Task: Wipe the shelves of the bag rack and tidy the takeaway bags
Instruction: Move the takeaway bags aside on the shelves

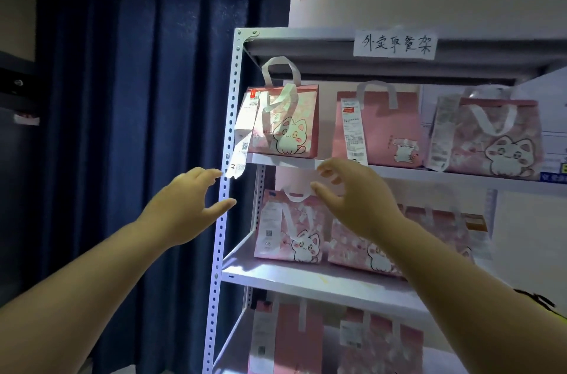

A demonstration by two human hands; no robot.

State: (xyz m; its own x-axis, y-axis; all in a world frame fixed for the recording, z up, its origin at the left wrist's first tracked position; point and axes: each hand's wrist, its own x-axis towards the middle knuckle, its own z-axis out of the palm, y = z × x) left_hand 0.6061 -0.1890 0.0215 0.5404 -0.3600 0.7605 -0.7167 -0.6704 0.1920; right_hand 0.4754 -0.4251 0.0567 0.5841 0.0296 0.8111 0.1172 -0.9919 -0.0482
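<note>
Takeaway bags (288,128) stood on the shelves of the bag rack (229,116); our left hand (187,205) and right hand (352,202) hovered before it, spread and empty. We judged lifting each by its handles steadiest.

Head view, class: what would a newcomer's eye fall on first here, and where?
Pink cat-print takeaway bags line the shelves of the white bag rack on the right. The left hand and right hand reach toward it, fingers spread, empty. A dark blue curtain fills the left, and a handwritten sign hangs on the rack's top edge.
</note>
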